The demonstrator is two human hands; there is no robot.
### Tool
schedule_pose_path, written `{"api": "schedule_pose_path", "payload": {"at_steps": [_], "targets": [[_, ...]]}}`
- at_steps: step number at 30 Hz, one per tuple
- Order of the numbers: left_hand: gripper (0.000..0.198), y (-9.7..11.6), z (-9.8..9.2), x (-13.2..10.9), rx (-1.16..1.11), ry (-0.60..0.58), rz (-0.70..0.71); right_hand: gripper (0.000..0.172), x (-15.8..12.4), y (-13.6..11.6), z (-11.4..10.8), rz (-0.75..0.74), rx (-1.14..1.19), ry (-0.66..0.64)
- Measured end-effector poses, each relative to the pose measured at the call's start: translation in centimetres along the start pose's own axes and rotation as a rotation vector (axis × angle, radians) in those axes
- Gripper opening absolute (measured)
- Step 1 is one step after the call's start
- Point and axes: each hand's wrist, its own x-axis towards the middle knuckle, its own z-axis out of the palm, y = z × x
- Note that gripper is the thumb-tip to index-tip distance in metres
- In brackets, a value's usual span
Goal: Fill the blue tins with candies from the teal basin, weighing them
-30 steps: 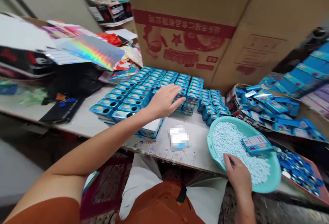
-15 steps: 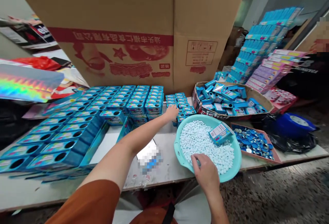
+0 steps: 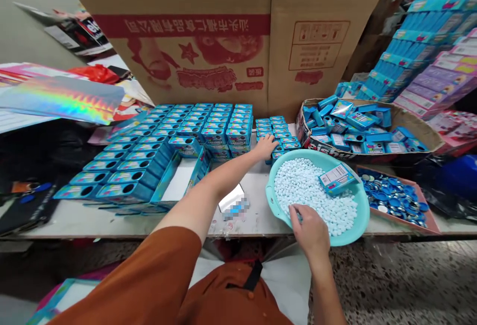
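Over a cluster of small blue boxes (image 3: 291, 143), the left hand (image 3: 265, 147); among white pellets (image 3: 298, 176), the right hand (image 3: 311, 228).
Left fingers extend loosely, palm apparently down; whether they pinch a box cannot be told. Right fingers curl at the pellets, any contents hidden. The boxes look light, smooth and thin-walled, probably easily dented, hence best taken by opposite sides; the pellets seem small, hard and prone to roll, suiting cupped fingers. The cluster lies beneath and just beyond the left fingertips; the pellets surround the right ones inside a teal basin (image 3: 363, 210). Farther out, a printed box (image 3: 337, 178) rests tilted on the pellets, and a tray of blue caps (image 3: 395, 198) stands right of the basin.
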Motion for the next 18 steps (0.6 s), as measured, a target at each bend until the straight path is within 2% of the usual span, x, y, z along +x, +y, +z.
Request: {"api": "schedule_pose_path", "payload": {"at_steps": [4, 8, 13, 18], "targets": [[0.058, 0.5, -0.4, 0.4, -0.015, 0.013, -0.002, 0.036, 0.0, -0.1, 0.0, 0.027, -0.016, 0.002], [0.051, 0.5, -0.9, -0.6, -0.036, 0.031, -0.047, 0.035, 0.0, -0.2, -0.1, 0.036, -0.017, -0.01], [0.052, -0.3, -2.1, -3.9, -0.083, 0.052, -0.124, 0.034, 0.0, -0.3, -0.4, 0.06, -0.009, -0.032], [0.055, -0.3, -4.8, -8.9, -0.203, 0.131, -0.108, 0.035, 0.0, -0.3, -0.5, 0.077, -0.02, -0.032]]}}
